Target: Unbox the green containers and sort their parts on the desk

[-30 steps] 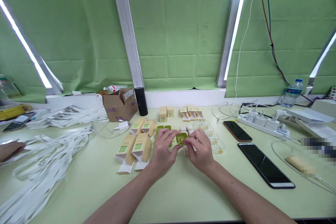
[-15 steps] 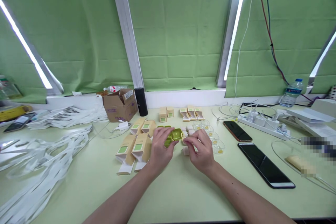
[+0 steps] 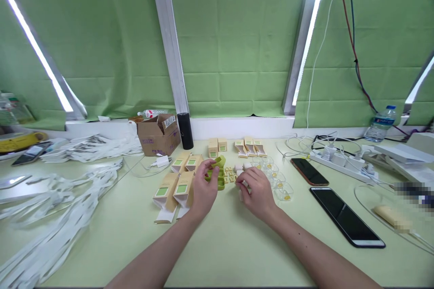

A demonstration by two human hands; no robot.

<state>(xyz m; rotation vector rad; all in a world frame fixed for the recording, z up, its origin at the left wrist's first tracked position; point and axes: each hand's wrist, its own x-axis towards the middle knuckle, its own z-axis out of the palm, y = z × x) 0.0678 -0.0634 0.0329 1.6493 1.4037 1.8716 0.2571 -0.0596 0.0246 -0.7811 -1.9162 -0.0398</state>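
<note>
My left hand (image 3: 205, 189) holds a small olive-green plastic case (image 3: 219, 161) between thumb and fingers, tilted above other green cases (image 3: 221, 184) lined up on the table. Just right of those lie several small yellow plastic pieces (image 3: 229, 175). Over the right end of these pieces, my right hand (image 3: 256, 192) has thumb and forefinger pinched at a tiny yellow piece (image 3: 236, 179), largely covered by the fingertips. Pale cylindrical rolls (image 3: 239, 167) and clear plastic covers with yellow spots (image 3: 284, 192) sit beyond and beside that hand.
Open beige cartons (image 3: 166, 192) stand left of my left hand, with more cartons (image 3: 249, 146) at the back. White straps (image 3: 77, 221) cover the left side. Two phones (image 3: 346, 216), a power strip (image 3: 344, 165) and cables lie right. A cardboard box (image 3: 158, 137) and black cylinder (image 3: 185, 131) stand behind.
My hands have drawn apart. My left hand has shifted left and tilted the green case, while the right has come away from its edge. Small yellow pieces now show between them.
</note>
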